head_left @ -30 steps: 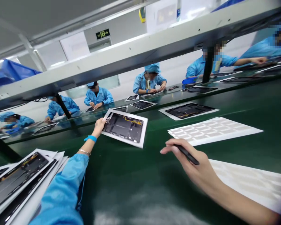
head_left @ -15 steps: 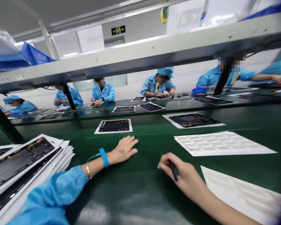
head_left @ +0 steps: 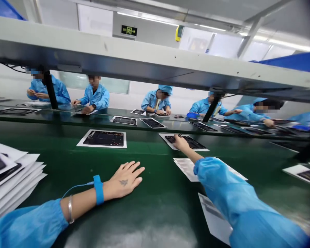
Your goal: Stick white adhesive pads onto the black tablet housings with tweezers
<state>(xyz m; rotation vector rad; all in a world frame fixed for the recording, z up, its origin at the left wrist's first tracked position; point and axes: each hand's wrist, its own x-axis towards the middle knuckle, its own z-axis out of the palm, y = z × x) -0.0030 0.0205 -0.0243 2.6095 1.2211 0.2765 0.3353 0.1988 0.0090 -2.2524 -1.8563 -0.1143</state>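
Observation:
My left hand [head_left: 125,179] lies flat and open on the green belt [head_left: 150,193], fingers spread, with a blue wrist strap [head_left: 98,189] and a bangle behind it. My right hand [head_left: 180,142] is stretched far forward in a blue sleeve. Its fingers curl on the near-left corner of a white tray holding a dark tablet shell [head_left: 195,144]. The black pen it held earlier is not visible. A second tray with a tablet shell [head_left: 103,138] lies on the belt beyond my left hand.
A stack of trays [head_left: 12,172] sits at the left edge. White sticker sheets [head_left: 184,167] [head_left: 214,217] lie under my right arm. Another tray [head_left: 303,172] is at the right. A grey rail [head_left: 144,65] crosses overhead. Several people in blue work across the line.
My left hand let go of a tray on the belt and now rests flat. My right hand moved from near me out to the tray farther right. The view swung right.

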